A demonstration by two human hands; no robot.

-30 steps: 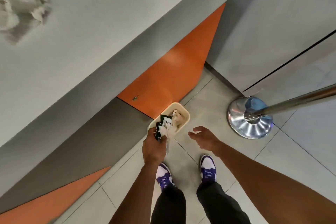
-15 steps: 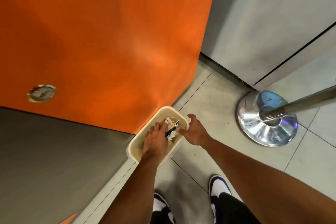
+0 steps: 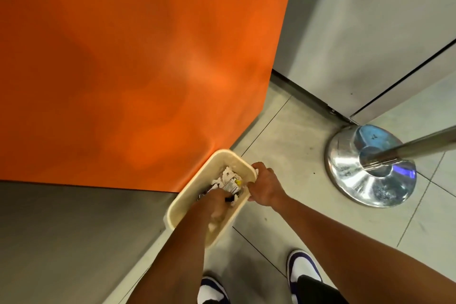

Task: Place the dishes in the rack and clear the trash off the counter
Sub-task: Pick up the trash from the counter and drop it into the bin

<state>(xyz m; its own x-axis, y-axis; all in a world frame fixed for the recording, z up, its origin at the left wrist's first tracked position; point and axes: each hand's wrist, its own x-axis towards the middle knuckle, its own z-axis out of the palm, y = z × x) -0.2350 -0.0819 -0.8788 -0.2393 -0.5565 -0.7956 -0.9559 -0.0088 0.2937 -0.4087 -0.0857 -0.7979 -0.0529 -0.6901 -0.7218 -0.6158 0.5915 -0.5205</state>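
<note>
A person reaches into a floor bin (image 3: 188,192).
Right hand (image 3: 265,186) grasps its rim; left hand (image 3: 217,205), blurred, lies on trash (image 3: 228,175) inside, grip unclear.

Orange panel (image 3: 135,69): a smooth, matt vertical face filling the upper left, its lower edge meeting a brushed grey metal panel (image 3: 74,242). Tiled floor (image 3: 283,145): pale grey tiles with thin dark joints. Chrome base (image 3: 350,180): a polished dome standing on the floor at right, with blue reflections on its top; a metal pole (image 3: 419,145) rises from its centre toward the right edge. Grey wall panels (image 3: 357,20): upper right, divided by a dark seam (image 3: 404,76). White-and-purple shoes (image 3: 302,266): bottom edge, on the tiles.
</note>
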